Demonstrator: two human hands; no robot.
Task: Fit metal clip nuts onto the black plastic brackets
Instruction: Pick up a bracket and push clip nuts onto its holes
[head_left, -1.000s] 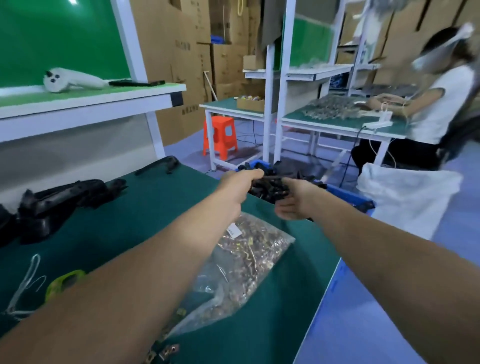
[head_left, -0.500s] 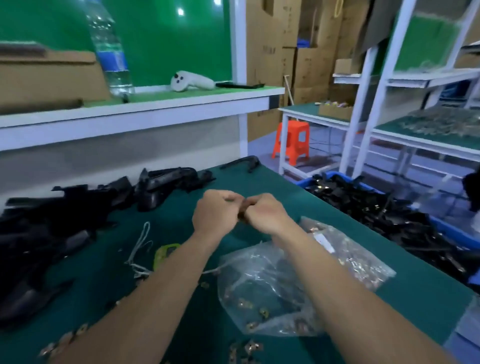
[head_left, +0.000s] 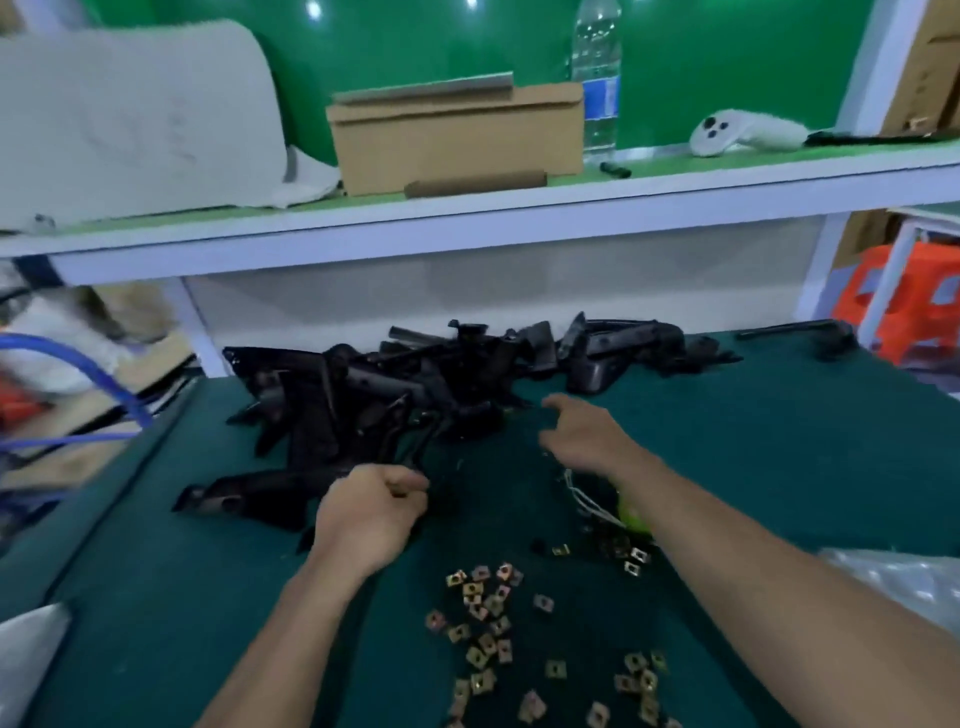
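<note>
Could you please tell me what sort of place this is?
Probably a small-parts assembly workshop: a pile of black plastic brackets lies on a green-matted workbench, loose metal clip nuts are scattered in front of it, and a cardboard box stands on the shelf above.

- Bracket pile (head_left: 415, 395) heaped from 10 to 1 o'clock on the mat (head_left: 779, 441), walling off the back edge.
- Shelf (head_left: 467, 218) overhangs at 12 o'clock, capping the room above the pile.
- Left hand (head_left: 374, 514) grips a long bracket (head_left: 249, 493) lying out to its 9 o'clock.
- Right hand (head_left: 582, 436) loose-fingered, with bare mat from its 1 to 4 o'clock.
- Clip nuts (head_left: 488, 623) scattered flat at 6 o'clock, between the forearms.
- Plastic bag (head_left: 893, 577) at 4 o'clock, by the edge.
</note>
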